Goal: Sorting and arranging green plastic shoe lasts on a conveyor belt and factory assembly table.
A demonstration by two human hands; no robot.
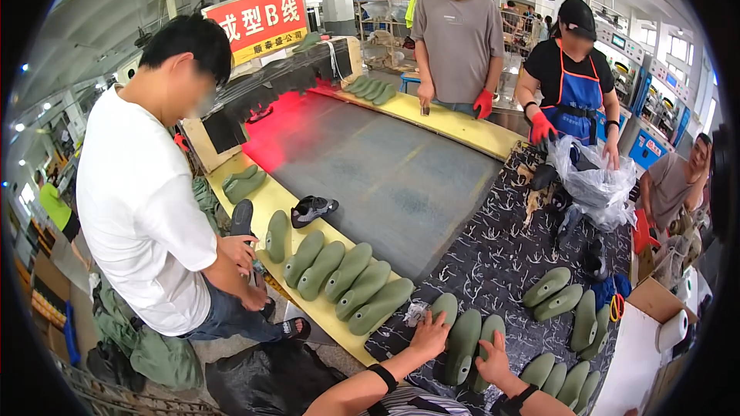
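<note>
My left hand (430, 337) curls over the lower part of a green shoe last (445, 306), beside a crumpled whitish scrap (416, 313). The fingers of my right hand (493, 358) close round another green last (492, 327), its upper end showing above them. Between the two hands lies a third last (462, 337), touched by neither as far as I can see. All three rest on a dark patterned cloth (493, 254). Right of my hands are a pair of lasts (547, 285), another pair (590, 323) and several more (566, 381) near the lower edge.
A grey conveyor belt (393, 177) runs ahead, with several lasts (339, 273) and a dark shoe (312, 210) along its yellow ledge (231, 166). Orange-handled scissors (617, 307) and a white roll (673, 331) lie right. Co-workers stand around; one in a blue apron (574, 92) handles a plastic bag (597, 181).
</note>
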